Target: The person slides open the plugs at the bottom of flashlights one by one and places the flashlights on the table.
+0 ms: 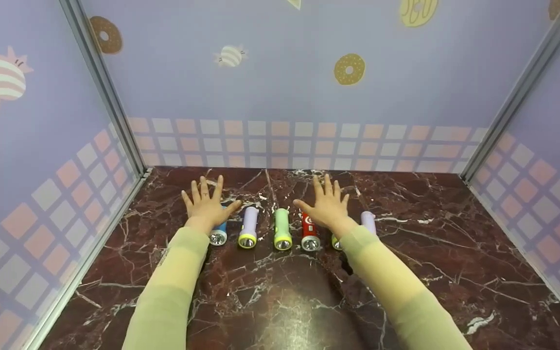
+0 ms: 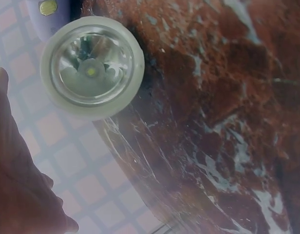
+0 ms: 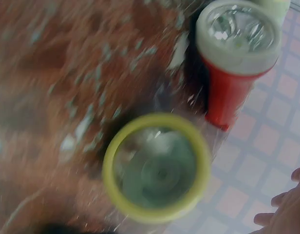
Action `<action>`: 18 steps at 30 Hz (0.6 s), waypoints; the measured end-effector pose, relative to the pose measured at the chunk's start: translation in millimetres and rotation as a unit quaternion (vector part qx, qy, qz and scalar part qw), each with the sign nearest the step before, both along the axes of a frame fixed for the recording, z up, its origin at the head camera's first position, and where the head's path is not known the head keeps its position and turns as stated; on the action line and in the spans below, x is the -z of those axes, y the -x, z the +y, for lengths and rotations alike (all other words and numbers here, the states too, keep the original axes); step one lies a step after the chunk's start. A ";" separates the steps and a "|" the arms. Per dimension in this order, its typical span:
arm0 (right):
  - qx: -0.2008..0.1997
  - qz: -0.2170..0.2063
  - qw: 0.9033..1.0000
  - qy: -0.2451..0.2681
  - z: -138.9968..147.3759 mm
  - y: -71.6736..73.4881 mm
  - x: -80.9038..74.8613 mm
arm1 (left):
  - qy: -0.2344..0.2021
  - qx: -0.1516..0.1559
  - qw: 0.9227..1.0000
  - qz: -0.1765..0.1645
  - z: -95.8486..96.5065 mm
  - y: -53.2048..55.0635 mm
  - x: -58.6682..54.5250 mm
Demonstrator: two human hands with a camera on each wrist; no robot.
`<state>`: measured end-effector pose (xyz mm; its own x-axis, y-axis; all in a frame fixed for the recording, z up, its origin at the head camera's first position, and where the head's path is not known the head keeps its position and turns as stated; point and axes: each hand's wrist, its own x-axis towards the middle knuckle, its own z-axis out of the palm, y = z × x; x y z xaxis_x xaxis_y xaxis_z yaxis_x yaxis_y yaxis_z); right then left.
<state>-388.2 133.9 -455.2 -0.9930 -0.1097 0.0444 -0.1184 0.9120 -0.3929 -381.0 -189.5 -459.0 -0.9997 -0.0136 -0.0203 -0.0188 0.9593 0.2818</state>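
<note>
Several flashlights lie in a row, their lenses facing me. My left hand (image 1: 207, 206), fingers spread, is over the blue flashlight (image 1: 218, 235) at the row's left end; its pale-rimmed lens (image 2: 91, 68) fills part of the left wrist view. To its right come a lavender flashlight (image 1: 249, 223), a green one (image 1: 282, 226) and a red one (image 1: 310, 232). My right hand (image 1: 329, 209) is spread beside the red flashlight, its wrist covering most of a yellow-rimmed flashlight (image 3: 157, 168). Another lavender flashlight (image 1: 368, 221) shows past that wrist, partly hidden. Neither hand holds anything.
The flashlights lie on a dark red marbled table (image 1: 280, 287). Patterned lavender panels form a back wall (image 1: 289, 87) and two side walls, with grey metal posts (image 1: 110, 97) at the corners.
</note>
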 end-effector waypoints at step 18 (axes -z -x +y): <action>-0.028 -0.001 1.000 0.013 -47.8 -11.7 0.5 | -0.012 -0.007 1.000 -0.007 -13.0 -11.3 -0.5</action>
<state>-376.5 86.1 -455.7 -0.9854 -0.1642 0.0460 -0.1683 0.8931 -0.4172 -369.7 -202.6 -458.5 -0.9990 -0.0276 -0.0353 -0.0370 0.9518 0.3044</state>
